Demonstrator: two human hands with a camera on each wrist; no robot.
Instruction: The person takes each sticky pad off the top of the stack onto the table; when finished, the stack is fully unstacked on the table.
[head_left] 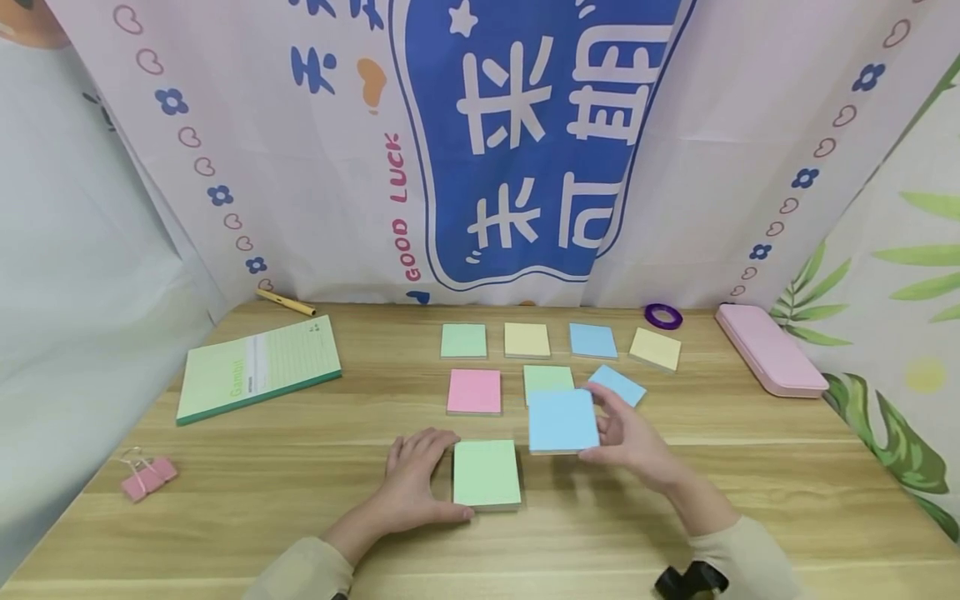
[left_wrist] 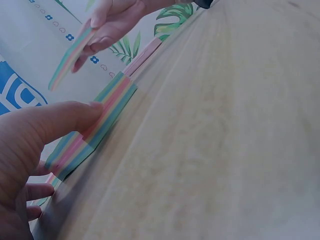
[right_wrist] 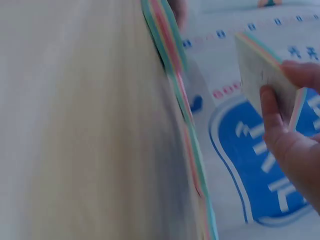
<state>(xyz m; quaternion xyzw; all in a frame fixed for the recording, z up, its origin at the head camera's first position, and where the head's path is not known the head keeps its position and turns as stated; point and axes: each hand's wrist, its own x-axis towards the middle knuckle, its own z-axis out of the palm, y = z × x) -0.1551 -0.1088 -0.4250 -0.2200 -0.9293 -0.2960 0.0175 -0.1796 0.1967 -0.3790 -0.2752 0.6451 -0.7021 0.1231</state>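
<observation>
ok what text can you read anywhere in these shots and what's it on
"GOOD LUCK": pink letters running up the backdrop cloth.
Large white Chinese characters on the cloth's blue panel: cut off, not readable in full.
Green notebook: cover print too small to read.
Sticky note pads: no text.

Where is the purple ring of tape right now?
In the head view, the purple tape ring lies at the far right of the table, between the yellow note pad and the pink case.
</observation>
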